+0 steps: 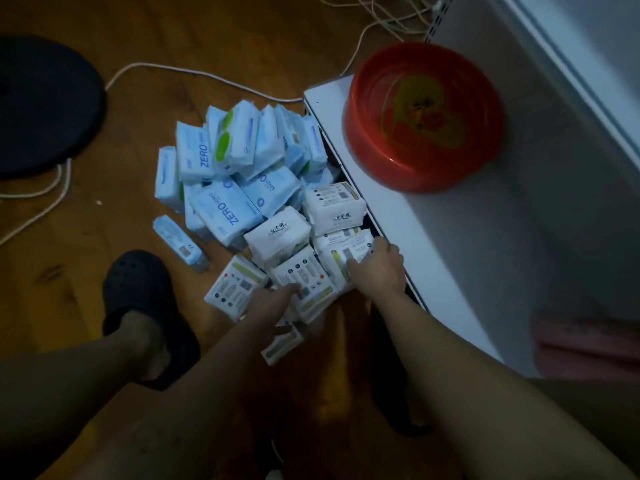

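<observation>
Head view: white packs (308, 237) heaped on the wooden floor (69, 271) at lower centre of the frame, against the edge of the white shelf (450, 271). Blue packs (228, 174) piled just above them. The right hand (379, 268) has its fingers curled over the shelf-side pack (337, 271) with the thumb on its face, gripping it. The left hand (273, 306) lies on the near part of the heap — fingers partly hidden, grip cannot be told. Red basin (426, 176) on the shelf, upper right. Black slipper (138, 289), lower left.
</observation>
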`<state>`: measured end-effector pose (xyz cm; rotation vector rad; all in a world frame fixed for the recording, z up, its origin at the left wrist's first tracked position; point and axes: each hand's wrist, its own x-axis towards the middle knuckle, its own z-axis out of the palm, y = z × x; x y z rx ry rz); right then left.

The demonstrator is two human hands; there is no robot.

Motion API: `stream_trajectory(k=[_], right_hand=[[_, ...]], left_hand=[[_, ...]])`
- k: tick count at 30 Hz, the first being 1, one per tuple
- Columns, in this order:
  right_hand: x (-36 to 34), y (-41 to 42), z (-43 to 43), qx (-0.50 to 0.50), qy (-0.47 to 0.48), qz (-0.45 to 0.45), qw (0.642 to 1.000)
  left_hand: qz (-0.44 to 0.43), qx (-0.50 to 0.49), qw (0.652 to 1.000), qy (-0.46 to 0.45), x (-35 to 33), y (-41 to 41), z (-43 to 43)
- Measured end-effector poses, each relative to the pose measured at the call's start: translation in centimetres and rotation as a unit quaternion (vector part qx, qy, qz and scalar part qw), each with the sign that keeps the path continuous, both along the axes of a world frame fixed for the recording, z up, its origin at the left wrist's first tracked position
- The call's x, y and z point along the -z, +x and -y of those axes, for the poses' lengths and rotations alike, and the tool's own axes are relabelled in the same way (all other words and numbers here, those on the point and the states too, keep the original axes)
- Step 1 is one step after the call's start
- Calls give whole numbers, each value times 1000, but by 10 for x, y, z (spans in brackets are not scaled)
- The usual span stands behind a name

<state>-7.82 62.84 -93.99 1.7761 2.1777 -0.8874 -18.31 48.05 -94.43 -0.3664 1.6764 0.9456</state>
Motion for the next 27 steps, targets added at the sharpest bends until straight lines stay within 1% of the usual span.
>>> stream_trajectory(k=[2, 6, 11, 13, 15, 16, 17, 18, 21, 24, 27], right_hand=[[8, -3, -6, 18, -36, 2, 999], [12, -7, -11, 17, -48, -16, 999], [12, 3, -10, 24, -133, 5, 991], [7, 13, -3, 75, -180, -51, 979], [-9, 23, 6, 146, -261, -131, 945], [-16, 27, 9, 174, -300, -164, 923], [-24, 31, 11, 182, -314, -182, 914], [-30, 33, 13, 189, -307, -200, 911], [-57, 37, 20, 185, -236, -251, 920], [-100, 39, 18, 149, -136, -280, 939], [-164, 48, 3, 100, -28, -300, 948]], left_hand=[[16, -17, 1000, 8, 4, -4, -4], [19, -21, 1000, 14, 16, -9, -2], [43, -25, 999, 9, 15, -3, 11], [57, -26, 998, 4, 10, 0, 18], [74, -23, 997, 5, 1, 2, 22], [67, -24, 997, 11, -5, 3, 23], [55, -25, 998, 17, -12, 2, 24], [43, -25, 998, 26, -20, 2, 25], [-21, -5, 999, 42, -43, 2, 27], [-80, -6, 993, 83, -84, 7, 21], [-125, -6, 982, 140, -139, 20, 8]])
